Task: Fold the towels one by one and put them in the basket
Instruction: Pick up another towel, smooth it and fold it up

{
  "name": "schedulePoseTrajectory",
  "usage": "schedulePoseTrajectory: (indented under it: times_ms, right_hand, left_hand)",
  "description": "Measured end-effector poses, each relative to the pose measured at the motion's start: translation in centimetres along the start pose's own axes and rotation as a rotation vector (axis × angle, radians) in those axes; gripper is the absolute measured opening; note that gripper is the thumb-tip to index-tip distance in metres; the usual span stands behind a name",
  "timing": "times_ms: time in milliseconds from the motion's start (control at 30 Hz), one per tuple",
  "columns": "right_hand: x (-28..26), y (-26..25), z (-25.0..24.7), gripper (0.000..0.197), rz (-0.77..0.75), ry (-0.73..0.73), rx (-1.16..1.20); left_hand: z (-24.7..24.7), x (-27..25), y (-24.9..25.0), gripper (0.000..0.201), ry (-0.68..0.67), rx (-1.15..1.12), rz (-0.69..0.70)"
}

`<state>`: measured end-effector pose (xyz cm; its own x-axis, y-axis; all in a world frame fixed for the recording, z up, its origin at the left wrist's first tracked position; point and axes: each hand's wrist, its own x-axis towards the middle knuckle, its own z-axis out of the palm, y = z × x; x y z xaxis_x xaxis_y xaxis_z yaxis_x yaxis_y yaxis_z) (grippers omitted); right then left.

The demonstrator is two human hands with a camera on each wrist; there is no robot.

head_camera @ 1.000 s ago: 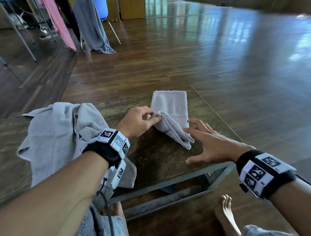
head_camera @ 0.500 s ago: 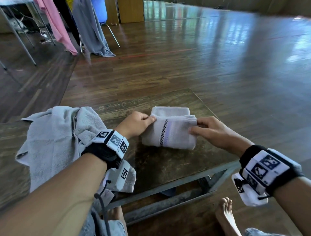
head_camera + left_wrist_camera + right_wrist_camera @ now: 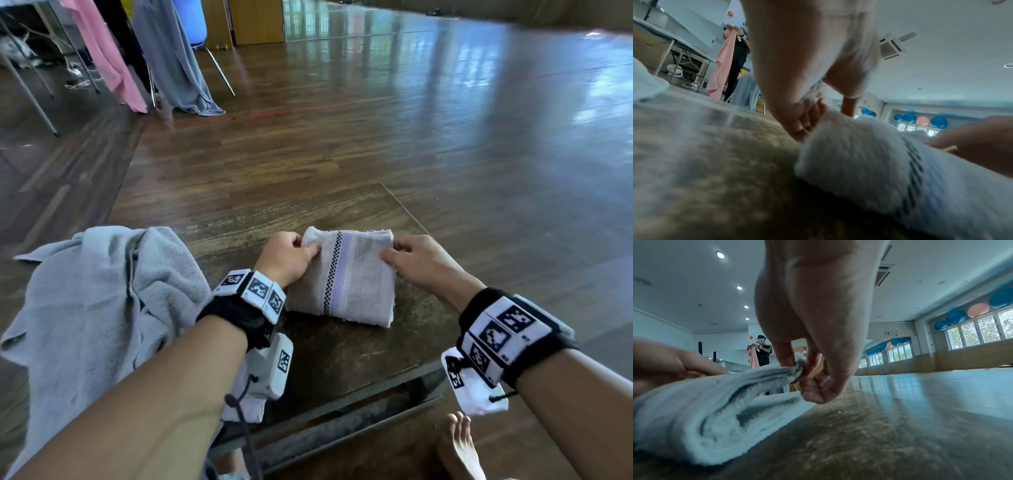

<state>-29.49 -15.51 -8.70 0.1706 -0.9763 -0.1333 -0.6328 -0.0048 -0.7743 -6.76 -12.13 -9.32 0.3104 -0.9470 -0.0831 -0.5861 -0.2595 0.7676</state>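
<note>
A small pale towel with a checked stripe lies folded on the low wooden table. My left hand pinches its far left corner, and my right hand pinches its far right corner. The left wrist view shows the towel with the left hand's fingers curled at its edge. In the right wrist view the right hand's fingers pinch the layered edge of the towel. A heap of unfolded grey towels lies on the table's left part. No basket is in view.
The table's near edge runs just in front of my wrists, with my bare foot on the wooden floor below. Far back left, pink cloth and grey cloth hang by chairs. Another person stands there holding a pink cloth.
The towel was folded over, so the checked stripe now lies on top. My right hand went from lying flat by the towel to pinching its right corner. Both hands now hold the far corners.
</note>
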Motion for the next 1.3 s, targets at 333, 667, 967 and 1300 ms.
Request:
schedulePoseTrajectory:
  times_ms: [333,667,967,1300]
  right_hand:
    - [2.6,0.7,1.4,0.037,0.128,0.056,-0.149]
    - [1.6,0.6,1.7,0.031,-0.012,0.047,-0.328]
    - [0.7,0.1,0.2,0.040,-0.031,-0.103,-0.516]
    - [0.2,1.3,-1.3,0.019,-0.145,-0.070,-0.291]
  left_hand:
    - [2.3,1.8,0.0,0.039,0.186,0.190,-0.039]
    - [1.8,1.9,0.7,0.018,0.085,0.166,-0.059]
    - [1.7,1.1,1.3,0.020,0.063,0.469,0.392]
    - [2.7,-1.6,2.5,0.037,-0.131,0.551,0.490]
